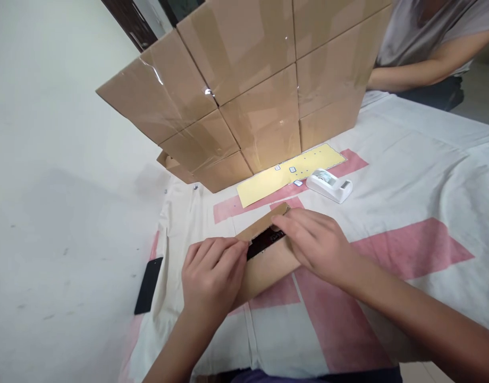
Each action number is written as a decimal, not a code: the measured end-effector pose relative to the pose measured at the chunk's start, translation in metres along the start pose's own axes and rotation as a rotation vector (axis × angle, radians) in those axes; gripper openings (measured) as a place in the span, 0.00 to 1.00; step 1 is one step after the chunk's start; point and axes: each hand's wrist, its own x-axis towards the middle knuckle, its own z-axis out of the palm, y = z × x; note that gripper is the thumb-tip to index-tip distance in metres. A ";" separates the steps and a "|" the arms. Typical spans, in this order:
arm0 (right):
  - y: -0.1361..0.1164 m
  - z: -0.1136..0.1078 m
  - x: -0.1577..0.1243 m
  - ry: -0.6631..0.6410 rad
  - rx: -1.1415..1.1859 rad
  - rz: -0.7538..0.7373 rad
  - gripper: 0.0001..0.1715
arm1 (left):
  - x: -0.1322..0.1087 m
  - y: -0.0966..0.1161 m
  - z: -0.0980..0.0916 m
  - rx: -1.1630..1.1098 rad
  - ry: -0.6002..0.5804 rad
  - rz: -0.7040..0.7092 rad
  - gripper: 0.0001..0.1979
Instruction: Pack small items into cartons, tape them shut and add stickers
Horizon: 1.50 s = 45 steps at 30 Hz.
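A small flat cardboard box [268,266] lies on a white and pink cloth [407,175] in front of me. Its top flap is partly raised, and a dark object [264,242] shows in the gap. My left hand [212,276] rests on the box's left end, fingers curled over the edge. My right hand [318,242] presses on the right end, fingertips at the flap by the dark object.
A wall of stacked cardboard boxes [248,90] stands behind. A yellow sheet [268,183] with small stickers and a white tape dispenser [330,183] lie before it. A black phone [149,284] lies at the cloth's left edge. Another person [428,48] sits at the back right.
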 end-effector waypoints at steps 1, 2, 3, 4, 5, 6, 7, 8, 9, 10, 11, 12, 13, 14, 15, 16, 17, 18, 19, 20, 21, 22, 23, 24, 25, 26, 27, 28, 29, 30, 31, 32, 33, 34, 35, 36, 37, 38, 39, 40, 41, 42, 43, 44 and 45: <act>0.002 0.002 -0.002 -0.016 -0.027 0.037 0.21 | -0.001 0.001 0.000 -0.001 0.003 0.000 0.07; 0.004 0.004 -0.003 -0.039 -0.047 0.080 0.21 | -0.002 0.003 0.001 -0.004 0.009 0.002 0.07; 0.006 0.005 -0.004 -0.065 -0.065 0.128 0.22 | -0.003 0.004 0.002 -0.005 0.016 0.007 0.07; 0.006 0.005 -0.005 -0.087 -0.082 0.176 0.22 | -0.005 0.006 0.002 -0.003 0.020 0.014 0.07; 0.006 0.005 -0.005 -0.105 -0.099 0.221 0.21 | -0.005 0.007 0.003 0.005 0.023 0.029 0.07; 0.006 0.005 -0.004 -0.118 -0.118 0.262 0.21 | -0.006 0.008 0.003 0.019 0.025 0.051 0.07; 0.005 0.006 -0.003 -0.127 -0.137 0.295 0.20 | -0.007 0.009 0.004 0.034 0.020 0.078 0.08; 0.004 0.006 -0.002 -0.135 -0.152 0.324 0.19 | -0.008 0.009 0.004 0.046 0.010 0.107 0.08; 0.003 0.007 -0.001 -0.144 -0.162 0.348 0.19 | -0.009 0.008 0.005 0.052 -0.002 0.139 0.08; 0.002 0.007 0.000 -0.151 -0.168 0.365 0.19 | -0.009 0.007 0.005 0.052 -0.012 0.171 0.08; 0.001 0.008 0.001 -0.154 -0.172 0.378 0.19 | -0.010 0.006 0.006 0.049 -0.021 0.200 0.08; 0.000 0.008 0.002 -0.159 -0.175 0.387 0.19 | -0.012 0.005 0.006 0.043 -0.029 0.226 0.08; 0.000 0.009 0.003 -0.166 -0.178 0.393 0.19 | -0.013 0.003 0.006 0.037 -0.035 0.251 0.08; -0.001 0.009 0.004 -0.174 -0.182 0.400 0.19 | -0.014 0.002 0.006 0.031 -0.038 0.271 0.08; -0.002 0.009 0.005 -0.188 -0.184 0.407 0.18 | -0.015 0.000 0.007 0.024 -0.040 0.288 0.08; -0.002 0.009 0.006 -0.203 -0.185 0.416 0.18 | -0.016 -0.001 0.007 0.015 -0.041 0.302 0.08; -0.003 0.010 0.006 -0.217 -0.185 0.428 0.18 | -0.017 -0.002 0.007 0.005 -0.043 0.317 0.08; -0.003 0.010 0.007 -0.229 -0.183 0.440 0.17 | -0.018 -0.002 0.008 -0.005 -0.045 0.332 0.08; -0.003 0.010 0.007 -0.236 -0.182 0.448 0.17 | -0.018 -0.003 0.008 -0.014 -0.054 0.349 0.09; -0.003 0.010 0.007 -0.242 -0.181 0.453 0.18 | -0.018 -0.003 0.008 -0.020 -0.064 0.363 0.09; -0.003 0.010 0.007 -0.246 -0.183 0.455 0.18 | -0.018 -0.004 0.008 -0.022 -0.077 0.374 0.09; -0.004 0.010 0.007 -0.253 -0.188 0.456 0.18 | -0.018 -0.004 0.008 -0.022 -0.087 0.382 0.08; -0.004 0.010 0.007 -0.263 -0.196 0.459 0.19 | -0.018 -0.004 0.007 -0.022 -0.094 0.387 0.08; -0.004 0.010 0.007 -0.273 -0.207 0.464 0.19 | -0.018 -0.005 0.007 -0.021 -0.100 0.390 0.08; -0.004 0.010 0.008 -0.287 -0.218 0.475 0.19 | -0.017 -0.006 0.007 -0.021 -0.102 0.394 0.08; -0.005 0.010 0.009 -0.303 -0.228 0.488 0.19 | -0.017 -0.006 0.007 -0.024 -0.104 0.397 0.08; -0.005 0.010 0.009 -0.317 -0.236 0.504 0.19 | -0.017 -0.008 0.007 -0.030 -0.109 0.401 0.08; -0.006 0.010 0.011 -0.332 -0.242 0.520 0.20 | -0.017 -0.009 0.008 -0.039 -0.112 0.406 0.08; -0.007 0.010 0.012 -0.348 -0.248 0.536 0.20 | -0.016 -0.010 0.008 -0.047 -0.117 0.411 0.09; -0.008 0.010 0.013 -0.365 -0.254 0.552 0.20 | -0.016 -0.010 0.009 -0.053 -0.119 0.416 0.09; -0.009 0.009 0.015 -0.381 -0.264 0.566 0.21 | -0.016 -0.009 0.010 -0.056 -0.116 0.412 0.09; -0.010 0.009 0.017 -0.396 -0.275 0.580 0.21 | -0.016 -0.008 0.010 -0.079 -0.116 0.406 0.09; -0.010 0.009 0.019 -0.413 -0.286 0.593 0.21 | -0.017 -0.005 0.010 -0.136 -0.128 0.415 0.08; -0.011 0.008 0.021 -0.431 -0.295 0.604 0.21 | -0.019 -0.002 0.009 -0.214 -0.153 0.444 0.06; -0.012 0.008 0.023 -0.448 -0.303 0.611 0.22 | -0.021 0.002 0.008 -0.284 -0.175 0.486 0.04; -0.012 0.007 0.024 -0.462 -0.308 0.613 0.22 | -0.023 0.006 0.006 -0.336 -0.185 0.532 0.03; -0.012 0.007 0.026 -0.471 -0.312 0.613 0.23 | -0.025 0.008 0.004 -0.364 -0.183 0.562 0.03; -0.012 0.007 0.027 -0.473 -0.316 0.612 0.23 | -0.027 0.009 0.001 -0.362 -0.166 0.558 0.04; -0.012 0.008 0.027 -0.469 -0.320 0.609 0.22 | -0.029 0.007 -0.002 -0.338 -0.129 0.511 0.05; -0.012 0.009 0.027 -0.460 -0.325 0.606 0.21 | -0.029 0.004 -0.005 -0.320 -0.088 0.431 0.06; -0.012 0.010 0.027 -0.453 -0.329 0.607 0.20 | -0.029 0.000 -0.007 -0.319 -0.050 0.341 0.07; -0.012 0.011 0.026 -0.447 -0.332 0.610 0.20 | -0.029 -0.005 -0.009 -0.319 -0.012 0.257 0.08; -0.012 0.012 0.025 -0.440 -0.333 0.613 0.20 | -0.028 -0.011 -0.010 -0.303 0.040 0.188 0.09; -0.012 0.013 0.024 -0.432 -0.330 0.613 0.20 | -0.027 -0.016 -0.010 -0.276 0.097 0.139 0.10; -0.012 0.014 0.023 -0.419 -0.326 0.607 0.21 | -0.026 -0.021 -0.009 -0.244 0.146 0.101 0.11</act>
